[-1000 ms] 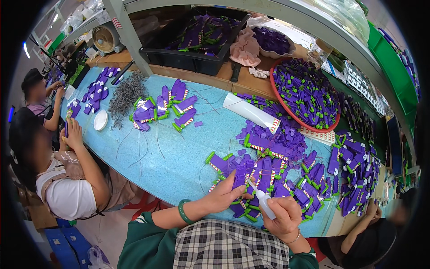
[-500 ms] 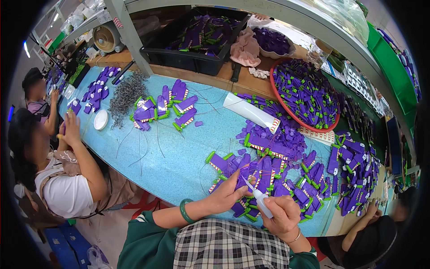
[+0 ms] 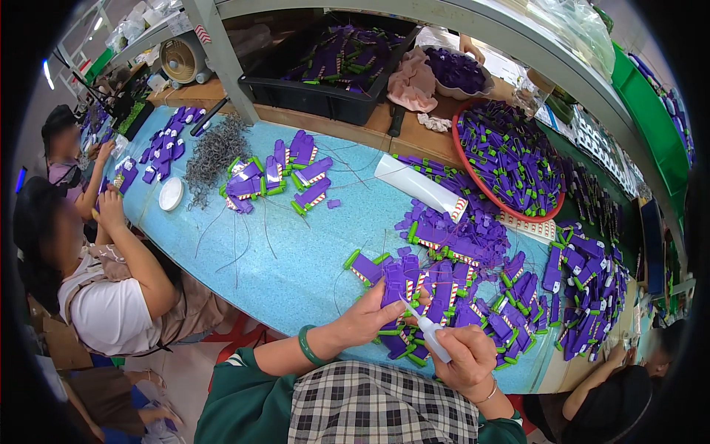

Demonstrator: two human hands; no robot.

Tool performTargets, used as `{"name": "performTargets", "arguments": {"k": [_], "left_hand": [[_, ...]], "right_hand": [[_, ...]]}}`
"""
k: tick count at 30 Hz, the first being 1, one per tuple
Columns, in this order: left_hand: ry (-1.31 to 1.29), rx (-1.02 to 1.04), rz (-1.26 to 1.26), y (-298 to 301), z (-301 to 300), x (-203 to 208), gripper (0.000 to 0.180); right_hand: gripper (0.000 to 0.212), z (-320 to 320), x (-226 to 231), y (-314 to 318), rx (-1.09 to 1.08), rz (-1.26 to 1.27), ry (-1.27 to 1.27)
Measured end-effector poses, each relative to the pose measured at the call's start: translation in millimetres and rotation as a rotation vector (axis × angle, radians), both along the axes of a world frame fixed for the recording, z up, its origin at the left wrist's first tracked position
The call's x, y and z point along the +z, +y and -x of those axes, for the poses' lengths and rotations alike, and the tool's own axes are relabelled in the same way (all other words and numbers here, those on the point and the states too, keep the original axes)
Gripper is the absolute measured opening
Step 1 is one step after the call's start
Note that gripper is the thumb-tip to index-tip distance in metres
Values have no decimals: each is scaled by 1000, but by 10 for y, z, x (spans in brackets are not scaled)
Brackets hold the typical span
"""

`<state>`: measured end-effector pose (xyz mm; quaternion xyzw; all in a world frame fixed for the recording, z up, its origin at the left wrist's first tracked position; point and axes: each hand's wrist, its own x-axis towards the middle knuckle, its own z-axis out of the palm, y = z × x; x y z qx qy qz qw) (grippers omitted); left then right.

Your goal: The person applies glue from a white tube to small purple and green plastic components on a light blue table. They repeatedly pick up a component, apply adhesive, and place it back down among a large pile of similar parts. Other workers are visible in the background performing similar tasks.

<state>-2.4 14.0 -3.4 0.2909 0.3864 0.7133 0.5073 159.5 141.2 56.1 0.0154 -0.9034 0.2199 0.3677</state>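
Co-worker's hand (image 3: pixel 471 49) shifted right, behind bowl (image 3: pixel 467 92). Left hand (image 3: pixel 367 318) grips purple piece (image 3: pixel 393 291); right hand (image 3: pixel 467 357) grips squeeze bottle (image 3: pixel 432 334), nozzle (image 3: pixel 409 308) slanting left toward piece.

The squeeze bottle (image 3: pixel 433 335) is smooth, translucent plastic. The held purple part (image 3: pixel 396 284) is smooth plastic. The checked apron (image 3: pixel 381 408) is matt woven cloth; the bangle (image 3: pixel 306 346) has a glossy finish. The tabletop (image 3: pixel 310 259) shows a speckled finish. The black crate (image 3: pixel 314 101) and round red tray (image 3: pixel 543 219) are plastic. The shelf post (image 3: pixel 222 66) appears to be painted metal.
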Motion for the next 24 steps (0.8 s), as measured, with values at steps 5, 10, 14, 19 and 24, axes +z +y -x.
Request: {"name": "performTargets", "arguments": {"k": [5,10,14,19,24], "left_hand": [[106,69,26,1,-36,-61,38],[136,174,75,58,-97,-10,41],[198,199,96,86,-120,-13,43],[335,265,87,98,-145,-31,57],[334,271,103,96,-148,-51,51]], "right_hand": [[44,-13,23,1,-13,-14,-10],[47,-29,17,-8,11,0,20],[48,-36,-6,-9,25,4,10],[47,-23,5,-20,18,8,-9],[46,-14,12,-18,19,-4,-5]]}}
